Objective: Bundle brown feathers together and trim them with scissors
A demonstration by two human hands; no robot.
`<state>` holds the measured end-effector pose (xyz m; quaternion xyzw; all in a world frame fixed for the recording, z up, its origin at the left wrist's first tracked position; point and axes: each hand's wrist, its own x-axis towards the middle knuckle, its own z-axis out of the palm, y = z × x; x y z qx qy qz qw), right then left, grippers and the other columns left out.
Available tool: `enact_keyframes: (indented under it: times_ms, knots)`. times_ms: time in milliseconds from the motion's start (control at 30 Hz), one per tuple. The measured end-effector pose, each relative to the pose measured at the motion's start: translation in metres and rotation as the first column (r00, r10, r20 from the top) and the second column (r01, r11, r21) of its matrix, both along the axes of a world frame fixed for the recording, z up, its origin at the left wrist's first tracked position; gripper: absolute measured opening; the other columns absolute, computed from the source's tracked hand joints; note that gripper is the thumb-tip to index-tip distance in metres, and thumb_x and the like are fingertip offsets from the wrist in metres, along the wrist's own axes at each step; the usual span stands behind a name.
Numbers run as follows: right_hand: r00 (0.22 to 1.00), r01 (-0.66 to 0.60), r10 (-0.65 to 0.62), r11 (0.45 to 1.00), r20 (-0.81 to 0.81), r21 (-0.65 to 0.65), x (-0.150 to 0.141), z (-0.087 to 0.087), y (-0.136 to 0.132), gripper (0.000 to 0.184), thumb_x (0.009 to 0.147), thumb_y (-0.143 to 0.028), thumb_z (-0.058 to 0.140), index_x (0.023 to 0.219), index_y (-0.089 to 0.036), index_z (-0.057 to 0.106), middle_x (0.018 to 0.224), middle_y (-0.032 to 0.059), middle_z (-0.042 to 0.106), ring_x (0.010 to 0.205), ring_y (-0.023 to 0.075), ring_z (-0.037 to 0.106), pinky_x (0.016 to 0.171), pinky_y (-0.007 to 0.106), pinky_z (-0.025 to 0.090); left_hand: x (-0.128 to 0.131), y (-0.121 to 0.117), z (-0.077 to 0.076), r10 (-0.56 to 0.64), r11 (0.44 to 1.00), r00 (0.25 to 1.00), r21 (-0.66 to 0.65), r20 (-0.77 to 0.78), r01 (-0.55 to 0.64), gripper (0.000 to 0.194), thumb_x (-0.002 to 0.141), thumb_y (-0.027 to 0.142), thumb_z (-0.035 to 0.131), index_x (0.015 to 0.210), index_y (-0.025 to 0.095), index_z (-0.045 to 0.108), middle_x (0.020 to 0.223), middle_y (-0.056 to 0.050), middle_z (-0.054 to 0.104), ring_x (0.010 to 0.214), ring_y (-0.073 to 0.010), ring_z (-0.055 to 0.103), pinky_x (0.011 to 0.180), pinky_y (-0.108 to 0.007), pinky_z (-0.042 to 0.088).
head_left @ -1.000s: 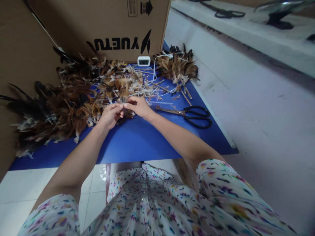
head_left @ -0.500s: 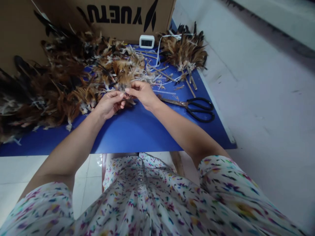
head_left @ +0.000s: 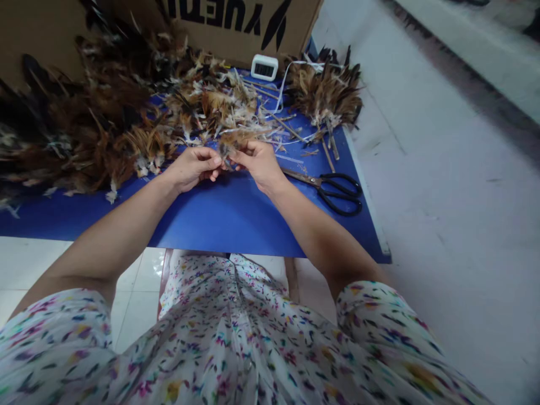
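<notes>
A small tuft of brown and grey feathers [head_left: 228,148] is pinched between my two hands, just above the front part of the blue table [head_left: 219,225]. My right hand [head_left: 260,161] is closed on the tuft with thumb and forefinger. Meeting it from the other side, my left hand [head_left: 196,169] has its thumb and fingers pressed together at the tuft's lower end. Behind the hands lies a loose heap of brown feathers [head_left: 126,118] with pale quill ends. Scissors [head_left: 314,183] with black handles rest to the right of my right wrist.
At the back right stands a bound bunch of brown feathers [head_left: 327,93] with sticks and white strip near it. A small white digital timer [head_left: 264,67] sits before a cardboard box [head_left: 236,42]. A wall [head_left: 442,169] borders the table's right side.
The view has tilted and shifted a little. My right hand has turned slightly, and the feather tuft now shows more clearly between the hands. The scissors lie as before.
</notes>
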<state>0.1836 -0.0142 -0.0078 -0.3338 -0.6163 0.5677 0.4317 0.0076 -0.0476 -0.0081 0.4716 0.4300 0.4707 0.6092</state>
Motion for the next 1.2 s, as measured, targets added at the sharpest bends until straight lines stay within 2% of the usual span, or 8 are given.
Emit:
enact_keyframes:
  times_ms: [100, 400, 567, 833, 1033, 1200]
  knots:
    - [0.999, -0.007, 0.007, 1.000, 0.031, 0.017, 0.000, 0.000, -0.002, 0.032, 0.070, -0.044, 0.077, 0.073, -0.018, 0.058, 0.068, -0.0021, 0.060, 0.068, 0.0101, 0.058, 0.061, 0.022, 0.049, 0.002, -0.002, 0.002, -0.023, 1.000, 1.000, 0.009, -0.014, 0.023, 0.030, 0.061, 0.032, 0.086, 0.064, 0.010, 0.065, 0.065, -0.004, 0.066, 0.048, -0.0059, 0.055, 0.046, -0.016, 0.046]
    - [0.996, 0.050, -0.056, 0.994, 0.065, 0.101, -0.002, -0.004, -0.002, 0.031, 0.074, -0.044, 0.074, 0.070, -0.019, 0.056, 0.071, -0.0016, 0.057, 0.067, 0.0101, 0.057, 0.060, 0.024, 0.051, 0.002, -0.002, -0.002, -0.009, 1.000, 0.997, 0.014, -0.074, 0.010, 0.026, 0.066, 0.030, 0.083, 0.064, 0.011, 0.066, 0.064, -0.004, 0.067, 0.046, -0.0062, 0.054, 0.047, -0.018, 0.046]
    - [0.994, 0.052, -0.061, 0.994, 0.091, 0.096, -0.004, -0.002, -0.004, 0.028, 0.077, -0.044, 0.072, 0.074, -0.020, 0.058, 0.074, -0.0003, 0.060, 0.076, 0.0135, 0.061, 0.066, 0.027, 0.054, 0.003, -0.002, -0.002, -0.001, 1.000, 0.997, 0.018, -0.074, 0.002, 0.027, 0.066, 0.030, 0.083, 0.060, 0.011, 0.065, 0.061, -0.005, 0.066, 0.044, -0.0067, 0.053, 0.045, -0.017, 0.044]
    - [0.993, 0.047, -0.055, 0.996, 0.100, 0.082, -0.004, -0.001, -0.006, 0.026, 0.078, -0.039, 0.072, 0.072, -0.020, 0.054, 0.074, -0.0004, 0.060, 0.079, 0.0137, 0.061, 0.066, 0.026, 0.054, 0.004, -0.002, -0.001, 0.032, 0.999, 0.997, 0.002, -0.069, -0.032, 0.023, 0.070, 0.025, 0.080, 0.060, 0.011, 0.065, 0.063, -0.006, 0.065, 0.046, -0.0065, 0.053, 0.046, -0.018, 0.044]
    - [0.998, 0.000, -0.004, 0.998, 0.063, 0.063, -0.006, -0.006, 0.000, 0.033, 0.076, -0.046, 0.072, 0.071, -0.020, 0.053, 0.069, -0.0023, 0.057, 0.071, 0.0105, 0.058, 0.060, 0.022, 0.051, 0.005, -0.001, 0.001, 0.080, 0.996, 0.994, -0.030, -0.068, -0.082, 0.020, 0.075, 0.023, 0.076, 0.064, 0.011, 0.064, 0.063, -0.004, 0.063, 0.048, -0.0059, 0.053, 0.049, -0.018, 0.044]
    - [0.998, 0.003, -0.009, 0.996, 0.063, 0.089, -0.012, 0.001, 0.002, 0.033, 0.078, -0.044, 0.070, 0.068, -0.019, 0.052, 0.065, -0.0031, 0.054, 0.063, 0.0090, 0.054, 0.057, 0.021, 0.048, 0.003, 0.000, 0.001, 0.085, 0.996, 0.996, -0.026, -0.004, -0.085, 0.020, 0.077, 0.020, 0.074, 0.064, 0.010, 0.063, 0.065, -0.004, 0.063, 0.048, -0.0059, 0.053, 0.051, -0.019, 0.044]
